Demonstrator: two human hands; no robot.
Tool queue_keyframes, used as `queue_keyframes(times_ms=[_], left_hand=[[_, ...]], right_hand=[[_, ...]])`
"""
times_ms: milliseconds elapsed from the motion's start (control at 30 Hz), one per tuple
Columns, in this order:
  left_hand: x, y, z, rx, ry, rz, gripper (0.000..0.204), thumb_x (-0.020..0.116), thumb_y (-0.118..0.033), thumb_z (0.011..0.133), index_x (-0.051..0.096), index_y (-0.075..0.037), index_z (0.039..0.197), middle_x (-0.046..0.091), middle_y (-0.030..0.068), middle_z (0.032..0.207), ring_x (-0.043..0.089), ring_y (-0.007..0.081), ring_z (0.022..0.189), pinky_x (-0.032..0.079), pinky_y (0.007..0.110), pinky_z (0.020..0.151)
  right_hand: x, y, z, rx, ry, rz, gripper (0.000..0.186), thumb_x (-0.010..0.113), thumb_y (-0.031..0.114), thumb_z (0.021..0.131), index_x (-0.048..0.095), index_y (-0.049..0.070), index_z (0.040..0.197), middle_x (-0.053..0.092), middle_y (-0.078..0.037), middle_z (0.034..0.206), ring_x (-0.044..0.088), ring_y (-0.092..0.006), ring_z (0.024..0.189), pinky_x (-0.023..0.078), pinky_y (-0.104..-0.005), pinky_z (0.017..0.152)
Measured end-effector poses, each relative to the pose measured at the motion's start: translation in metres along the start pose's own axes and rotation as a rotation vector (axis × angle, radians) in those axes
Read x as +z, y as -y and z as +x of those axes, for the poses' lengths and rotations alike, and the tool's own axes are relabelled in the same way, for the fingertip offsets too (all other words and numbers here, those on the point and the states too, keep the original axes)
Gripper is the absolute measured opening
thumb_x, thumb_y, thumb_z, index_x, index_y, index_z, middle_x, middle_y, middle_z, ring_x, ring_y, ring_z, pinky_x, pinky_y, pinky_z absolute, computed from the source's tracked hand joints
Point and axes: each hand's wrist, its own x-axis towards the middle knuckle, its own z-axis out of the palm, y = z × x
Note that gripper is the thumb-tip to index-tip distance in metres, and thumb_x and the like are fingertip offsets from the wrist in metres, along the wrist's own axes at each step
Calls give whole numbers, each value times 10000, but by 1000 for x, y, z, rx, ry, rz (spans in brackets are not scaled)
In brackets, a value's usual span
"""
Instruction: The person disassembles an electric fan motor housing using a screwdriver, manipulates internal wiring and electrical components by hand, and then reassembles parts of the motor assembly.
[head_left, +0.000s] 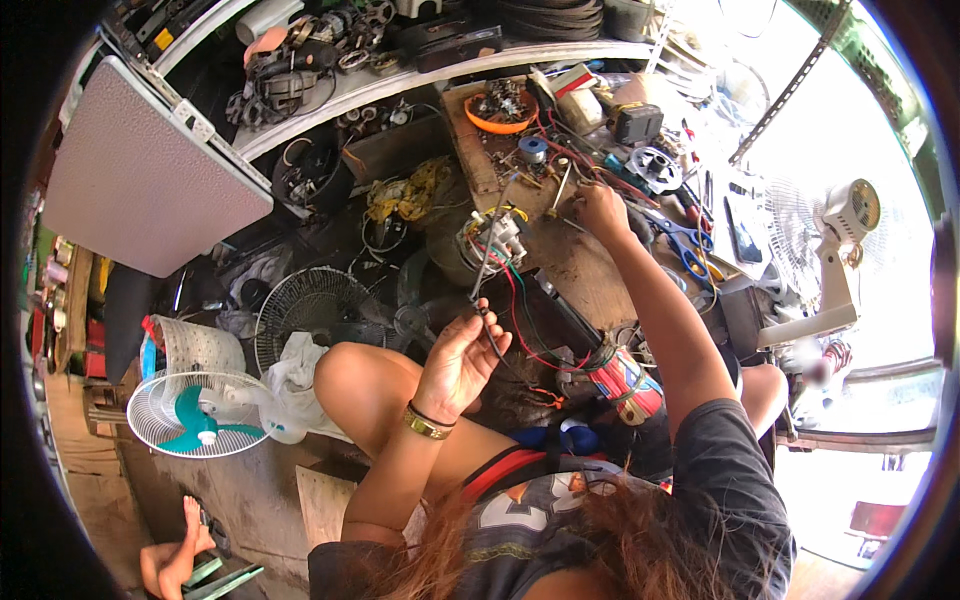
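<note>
My left hand (455, 355) is raised above my knee, fingers curled round a black cord (497, 338). A thin grey shaft or lead rises from near it toward a small motor assembly (492, 240) with red, green and yellow wires. My right hand (598, 210) reaches onto the wooden bench (585, 290), fingers bent down among small tools and parts, near a slim screwdriver-like tool (560, 190); whether it grips anything is hidden. A striped cylindrical can (630, 385) wrapped in wire lies below the motor. Blue-handled scissors (690, 250) are right of my right hand.
An orange bowl of parts (500, 125) and a blue spool (532, 150) sit at the back. Fans stand left (200, 415) and right (840, 210). Fan grilles (300, 300), a grey panel (150, 170) and a crowded shelf (350, 90) surround me. Another person's foot (190, 530) shows lower left.
</note>
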Motion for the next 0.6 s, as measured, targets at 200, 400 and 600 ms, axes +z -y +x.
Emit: queue_keyframes(times_ms=[200, 400, 600], left_hand=[[-10, -7, -1, 18, 58, 50, 298, 565, -100, 968, 564, -63, 1264, 622, 45, 1019, 554, 147, 913, 472, 233, 645], [13, 2, 6, 39, -2, 117, 350, 572, -102, 963, 535, -83, 1311, 642, 15, 940, 556, 120, 844, 432, 223, 598], [15, 16, 13, 187, -55, 293, 298, 599, -109, 950, 586, -102, 1247, 617, -36, 976, 549, 55, 847, 414, 202, 630]], right_hand=[[5, 13, 7, 26, -10, -33, 123, 693, 186, 772, 725, 97, 851, 696, -156, 851, 680, -337, 823, 540, -435, 715], [-28, 35, -11, 107, -141, 713, 134, 684, 185, 834, 714, 57, 857, 705, -66, 808, 646, -179, 666, 500, -321, 607], [-116, 143, -141, 214, 398, 1287, 100, 733, 102, 844, 689, 30, 898, 672, 7, 769, 569, -63, 613, 458, -216, 555]])
